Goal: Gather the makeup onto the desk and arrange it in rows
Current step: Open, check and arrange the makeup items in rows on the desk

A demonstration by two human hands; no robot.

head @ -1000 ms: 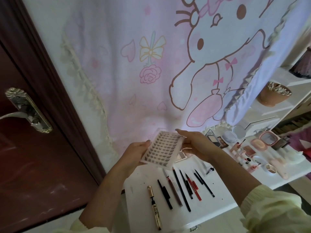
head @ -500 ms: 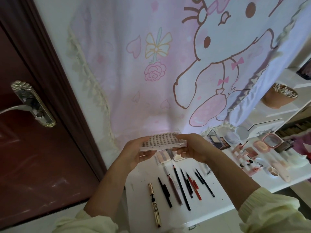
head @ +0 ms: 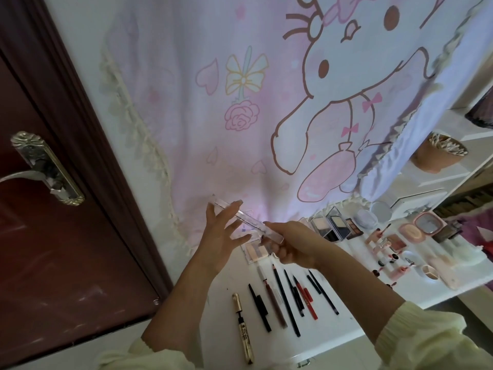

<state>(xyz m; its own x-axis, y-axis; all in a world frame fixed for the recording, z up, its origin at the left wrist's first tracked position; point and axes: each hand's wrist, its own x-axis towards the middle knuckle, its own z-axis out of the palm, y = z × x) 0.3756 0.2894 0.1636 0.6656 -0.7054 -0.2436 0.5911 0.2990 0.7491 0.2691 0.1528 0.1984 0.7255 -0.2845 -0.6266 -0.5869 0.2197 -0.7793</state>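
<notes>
The clear lash case (head: 248, 219), shown flat with its rows of lashes facing up a second earlier and tipped nearly level half a second ago, is now turned edge-on and slanted, higher end to the left, raised above the back of the worktop (head: 224, 321). Its lower end is gripped by the curled fingers of the right hand (head: 292, 245); its upper stretch is touched by the straight, spread fingers of the left hand (head: 222, 236), where both hands had earlier cupped it from the sides. Behind, the wall is covered by a pink cartoon curtain (head: 266, 102) with a fringed edge, and a dark red door (head: 53, 263) with a metal door handle (head: 45, 166) is seen at the left. White shelves (head: 453, 180) at the right carry a brown bowl (head: 434, 156) of cotton swabs. On the white worktop, eyeshadow palettes (head: 336, 224) are lined up along the back, a pink compact (head: 429, 222) is laid open beside them, and a row of pencils (head: 286, 303) is set out at the front, with a gold mascara tube (head: 244, 332) at its left end.
</notes>
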